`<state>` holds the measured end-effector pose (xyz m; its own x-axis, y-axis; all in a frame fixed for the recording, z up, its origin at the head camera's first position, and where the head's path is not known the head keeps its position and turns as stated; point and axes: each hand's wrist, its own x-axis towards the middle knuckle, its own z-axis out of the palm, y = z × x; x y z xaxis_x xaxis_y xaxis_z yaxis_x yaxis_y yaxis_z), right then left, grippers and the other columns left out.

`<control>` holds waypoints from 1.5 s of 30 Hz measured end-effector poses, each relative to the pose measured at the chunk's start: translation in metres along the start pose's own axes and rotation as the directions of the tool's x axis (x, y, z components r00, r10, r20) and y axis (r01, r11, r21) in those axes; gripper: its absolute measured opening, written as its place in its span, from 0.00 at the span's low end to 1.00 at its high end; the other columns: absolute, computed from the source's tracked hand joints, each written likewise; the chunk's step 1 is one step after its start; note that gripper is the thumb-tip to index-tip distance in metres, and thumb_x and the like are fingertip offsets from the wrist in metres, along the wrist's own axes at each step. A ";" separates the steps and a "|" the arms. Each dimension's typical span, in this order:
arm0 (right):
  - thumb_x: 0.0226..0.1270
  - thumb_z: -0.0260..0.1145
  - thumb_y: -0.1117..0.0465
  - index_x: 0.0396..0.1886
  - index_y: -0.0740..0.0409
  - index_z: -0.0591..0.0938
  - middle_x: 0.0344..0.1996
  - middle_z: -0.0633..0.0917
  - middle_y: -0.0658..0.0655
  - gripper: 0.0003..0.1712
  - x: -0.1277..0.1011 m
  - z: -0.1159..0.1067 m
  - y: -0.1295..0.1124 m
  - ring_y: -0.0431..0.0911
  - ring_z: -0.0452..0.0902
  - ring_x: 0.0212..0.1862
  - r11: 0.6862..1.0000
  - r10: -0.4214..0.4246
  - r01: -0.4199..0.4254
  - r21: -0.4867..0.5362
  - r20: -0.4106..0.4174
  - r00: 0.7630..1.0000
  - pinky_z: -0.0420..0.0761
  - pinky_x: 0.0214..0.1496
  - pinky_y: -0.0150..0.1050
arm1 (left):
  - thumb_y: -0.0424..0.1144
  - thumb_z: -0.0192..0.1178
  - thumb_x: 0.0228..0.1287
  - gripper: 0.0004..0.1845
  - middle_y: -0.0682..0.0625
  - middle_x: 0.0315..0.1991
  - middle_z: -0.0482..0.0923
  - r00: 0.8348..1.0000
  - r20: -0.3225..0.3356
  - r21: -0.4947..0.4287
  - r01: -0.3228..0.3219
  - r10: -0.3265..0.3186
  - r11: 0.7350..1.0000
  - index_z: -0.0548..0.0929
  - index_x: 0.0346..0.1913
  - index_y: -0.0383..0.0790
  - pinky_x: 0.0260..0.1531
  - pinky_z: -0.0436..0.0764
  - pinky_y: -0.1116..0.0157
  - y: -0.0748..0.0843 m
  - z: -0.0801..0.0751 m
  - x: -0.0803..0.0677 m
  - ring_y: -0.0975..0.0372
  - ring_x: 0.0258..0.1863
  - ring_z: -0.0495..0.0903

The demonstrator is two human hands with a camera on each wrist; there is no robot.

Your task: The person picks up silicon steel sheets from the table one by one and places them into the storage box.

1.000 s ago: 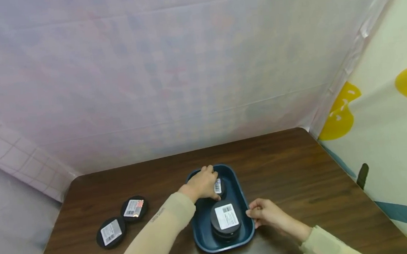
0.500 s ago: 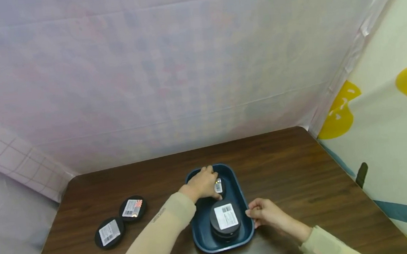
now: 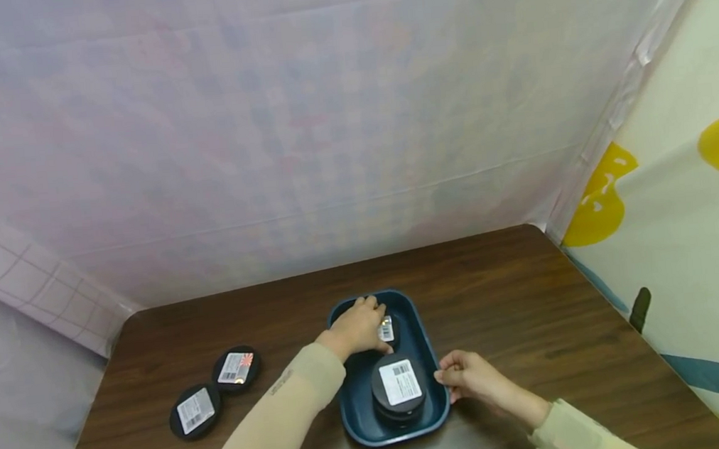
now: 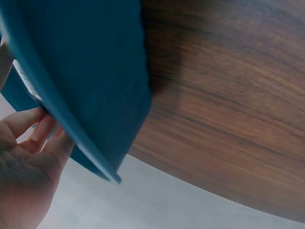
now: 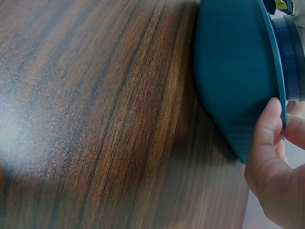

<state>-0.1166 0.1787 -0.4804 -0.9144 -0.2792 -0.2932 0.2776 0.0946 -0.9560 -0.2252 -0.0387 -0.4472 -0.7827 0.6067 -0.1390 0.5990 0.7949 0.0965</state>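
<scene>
In the head view a dark blue tray (image 3: 357,399) sits on the wooden table. My left hand (image 3: 357,326) reaches over its left side and grips a round black container (image 3: 387,332) with a white label, thumb at the near edge and fingers at the far side; the hand covers much of it. Nearer to me in the tray stands a stack of round black containers (image 3: 401,385), the top one label up. My right hand (image 3: 472,377) pinches the tray's right rim between thumb and fingers, as the right wrist view also shows at the tray wall (image 5: 233,62).
Two more round black containers (image 3: 196,412) with white labels lie side by side on the table, left of the tray. A pale curtain (image 3: 302,151) hangs behind the table's far edge, and a patterned sheet (image 3: 676,254) hangs on the right.
</scene>
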 end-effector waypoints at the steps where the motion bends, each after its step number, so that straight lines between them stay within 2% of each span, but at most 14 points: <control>1: 0.59 0.61 0.67 0.39 0.74 0.69 0.22 0.74 0.53 0.15 0.000 0.000 0.000 0.42 0.71 0.24 1.000 0.000 0.000 -0.002 0.000 1.000 0.78 0.25 0.31 | 0.61 0.69 0.43 0.48 0.42 0.58 0.68 1.000 -0.007 -0.009 0.004 -0.004 1.000 0.69 0.64 0.33 0.57 0.73 0.60 0.000 0.000 -0.001 0.51 0.57 0.68; 6: 0.59 0.61 0.67 0.39 0.74 0.69 0.22 0.74 0.54 0.14 0.001 0.003 0.000 0.41 0.71 0.23 1.000 0.000 0.000 -0.012 -0.007 1.000 0.78 0.24 0.31 | 0.63 0.68 0.44 0.49 0.42 0.59 0.68 0.999 -0.039 -0.024 0.016 -0.017 1.000 0.68 0.64 0.33 0.58 0.72 0.59 -0.003 0.004 -0.007 0.50 0.60 0.67; 10: 0.59 0.61 0.67 0.38 0.73 0.69 0.22 0.74 0.53 0.14 0.001 0.005 0.001 0.41 0.71 0.23 1.000 -0.001 0.000 -0.017 -0.014 1.000 0.78 0.24 0.31 | 0.66 0.65 0.46 0.48 0.43 0.61 0.67 0.999 -0.048 0.012 0.024 -0.023 1.000 0.68 0.65 0.36 0.57 0.73 0.59 -0.005 0.007 -0.009 0.52 0.61 0.66; 14: 0.59 0.61 0.68 0.38 0.74 0.69 0.22 0.74 0.53 0.13 0.001 0.006 0.001 0.41 0.71 0.22 1.000 -0.001 0.000 -0.024 -0.023 1.000 0.78 0.24 0.31 | 0.65 0.61 0.51 0.44 0.45 0.63 0.68 0.995 -0.096 0.001 -0.012 0.012 1.000 0.69 0.64 0.39 0.59 0.72 0.58 -0.007 0.007 -0.014 0.54 0.62 0.67; 18: 0.59 0.61 0.68 0.38 0.74 0.69 0.22 0.74 0.54 0.14 0.000 0.007 0.002 0.41 0.71 0.22 0.999 -0.010 0.009 -0.031 -0.028 1.000 0.78 0.23 0.31 | 0.60 0.58 0.58 0.38 0.45 0.65 0.65 0.979 -0.186 -0.028 -0.086 0.079 0.996 0.68 0.65 0.40 0.64 0.65 0.57 -0.010 0.003 -0.021 0.54 0.65 0.63; 21: 0.59 0.61 0.68 0.39 0.75 0.69 0.22 0.74 0.54 0.14 0.000 0.006 0.002 0.41 0.71 0.22 0.999 -0.015 0.014 -0.032 -0.030 0.999 0.78 0.23 0.31 | 0.61 0.54 0.62 0.39 0.45 0.71 0.54 0.976 -0.202 -0.041 -0.087 0.077 0.995 0.62 0.69 0.39 0.69 0.55 0.55 -0.013 0.001 -0.024 0.54 0.70 0.53; 25: 0.59 0.61 0.68 0.39 0.74 0.69 0.23 0.74 0.54 0.14 0.000 0.005 0.002 0.41 0.71 0.22 0.999 -0.018 0.017 -0.032 -0.033 0.999 0.78 0.24 0.32 | 0.66 0.49 0.61 0.45 0.46 0.73 0.42 0.986 -0.162 -0.056 -0.053 0.044 0.997 0.52 0.72 0.41 0.70 0.44 0.52 -0.016 0.000 -0.027 0.53 0.72 0.41; 30: 0.59 0.61 0.68 0.39 0.74 0.69 0.22 0.74 0.53 0.14 -0.001 0.003 0.002 0.41 0.71 0.22 0.999 -0.022 0.021 -0.031 -0.033 0.999 0.78 0.24 0.32 | 0.71 0.46 0.58 0.50 0.46 0.74 0.37 0.992 -0.123 -0.065 -0.004 -0.004 0.998 0.44 0.73 0.43 0.70 0.38 0.51 -0.017 0.001 -0.032 0.54 0.72 0.36; 36: 0.58 0.61 0.67 0.39 0.74 0.69 0.22 0.73 0.53 0.14 -0.001 0.003 0.004 0.42 0.71 0.22 0.999 -0.023 0.022 -0.032 -0.030 0.999 0.78 0.24 0.32 | 0.71 0.46 0.57 0.51 0.44 0.74 0.37 0.987 -0.132 -0.095 0.077 -0.089 0.992 0.45 0.73 0.41 0.70 0.38 0.49 -0.024 0.000 -0.046 0.53 0.72 0.36; 45: 0.58 0.61 0.67 0.38 0.73 0.69 0.22 0.73 0.53 0.14 0.000 0.001 0.003 0.41 0.71 0.23 0.999 -0.020 0.019 -0.033 -0.025 0.999 0.78 0.24 0.32 | 0.70 0.48 0.58 0.51 0.43 0.74 0.37 0.976 -0.143 -0.142 0.142 -0.163 0.980 0.46 0.73 0.39 0.69 0.38 0.47 -0.039 -0.002 -0.069 0.53 0.72 0.36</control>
<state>-0.1152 0.1777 -0.4836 -0.9269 -0.2570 -0.2736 0.2502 0.1204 -0.9607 -0.1952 -0.1117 -0.4398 -0.8857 0.4642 -0.0103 0.4515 0.8662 0.2143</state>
